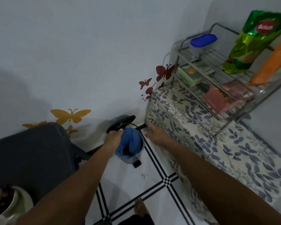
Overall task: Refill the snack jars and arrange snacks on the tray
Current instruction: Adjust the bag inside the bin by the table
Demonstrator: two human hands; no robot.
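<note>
I have both arms stretched down toward the floor by the wall. My left hand (113, 138) sits at the rim of a small grey pedal bin (132, 149) with a blue liner (131, 140); the fingers look curled at the rim under the raised black lid (121, 122), but blur stops me telling what exactly they pinch. My right hand (155, 133) is just beside the bin, fingers loosely spread and holding nothing, near the lower front corner of the patterned-cloth table (201, 143).

Snack stuff: a green snack bag (253, 44) and an orange packet (272, 62) stand on the top shelf of the wire rack (217, 88) at the table's far right corner. A blue-lidded container (203, 43) is at the rack's far left end. Pink packs (225, 98) and a green box (188, 75) lie on the lower shelf. A white bowl with dark contents (3, 200) shows at the bottom left edge, next to a dark cushion (31, 151). My bare foot (140, 207) stands on the white tiled floor (128, 184).
</note>
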